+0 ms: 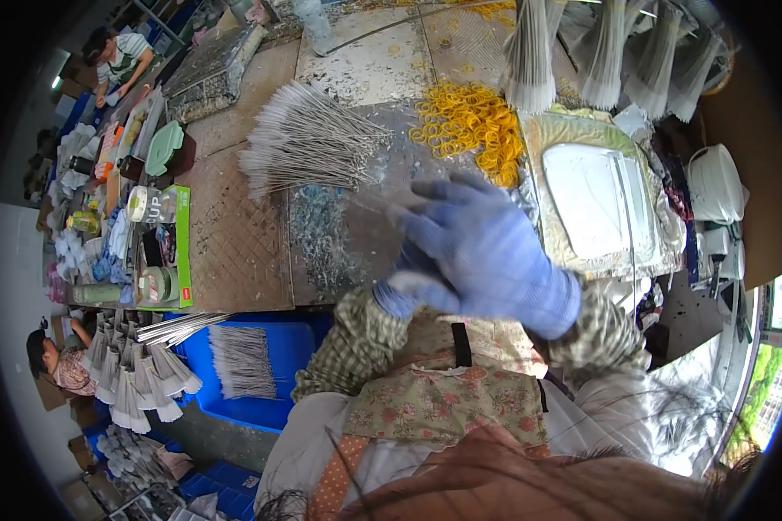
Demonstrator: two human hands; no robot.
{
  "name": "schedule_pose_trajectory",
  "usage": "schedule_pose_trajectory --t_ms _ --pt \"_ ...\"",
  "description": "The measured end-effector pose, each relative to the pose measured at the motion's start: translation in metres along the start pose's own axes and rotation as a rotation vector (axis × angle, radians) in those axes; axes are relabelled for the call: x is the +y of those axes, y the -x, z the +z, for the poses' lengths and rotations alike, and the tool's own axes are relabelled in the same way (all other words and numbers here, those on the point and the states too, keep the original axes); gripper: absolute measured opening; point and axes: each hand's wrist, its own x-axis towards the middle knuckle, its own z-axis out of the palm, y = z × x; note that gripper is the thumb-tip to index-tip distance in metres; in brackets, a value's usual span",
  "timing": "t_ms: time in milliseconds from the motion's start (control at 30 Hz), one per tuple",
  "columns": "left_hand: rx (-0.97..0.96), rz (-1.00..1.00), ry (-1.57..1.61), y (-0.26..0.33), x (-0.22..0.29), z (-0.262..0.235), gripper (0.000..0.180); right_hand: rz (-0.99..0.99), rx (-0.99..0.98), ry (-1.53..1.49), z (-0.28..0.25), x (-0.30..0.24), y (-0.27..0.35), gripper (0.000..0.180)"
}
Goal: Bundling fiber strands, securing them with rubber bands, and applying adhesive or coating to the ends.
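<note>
Whether anything is held by the blurred, gloved fingers (421, 230) cannot be told. Beyond them, yellow bands (473, 126) and, leftward, thin brushes (308, 143) are borne by the stained worktop (239, 247); far left, a co-worker (129, 56) is seen.

Right hand (500, 247) overlaps the left hand (414, 282), both in blue gloves (530, 269). Left forearm (352, 339) and right forearm (601, 334), in checked sleeves (369, 317), converge; fingers (443, 208) blurred.
</note>
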Motion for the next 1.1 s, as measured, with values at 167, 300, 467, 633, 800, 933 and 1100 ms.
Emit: schedule_pose_trajectory --t_ms 167,300,467,633,800,933,1100 --pt "-0.009 -0.039 0.049 -0.002 -0.008 -0.020 0.048 0.008 -0.326 0.068 -0.031 0.009 -0.044 0.068" --pt "-0.035 -0.091 0.117 -0.002 0.014 -0.011 0.048 -0.052 -0.032 0.047 -0.024 -0.012 -0.013 0.073" --pt "-0.031 -0.142 0.154 -0.040 -0.028 -0.001 0.049 0.035 -0.478 -0.044 -0.038 -0.002 -0.030 0.076" --pt "-0.071 -0.262 0.234 0.007 0.010 -0.004 0.049 0.079 -0.226 -0.069 -0.005 0.005 -0.007 0.066" --pt "-0.061 -0.356 0.282 0.022 0.007 -0.015 0.049 -0.007 -0.262 -0.059 -0.016 -0.005 0.002 0.074" --pt "-0.045 -0.390 0.322 0.009 0.007 -0.001 0.049 -0.096 0.039 -0.910 0.003 0.026 0.016 0.101" --pt "0.098 -0.532 0.746 0.007 0.019 -0.010 0.042 0.358 0.298 -1.155 0.077 0.017 0.094 0.115"
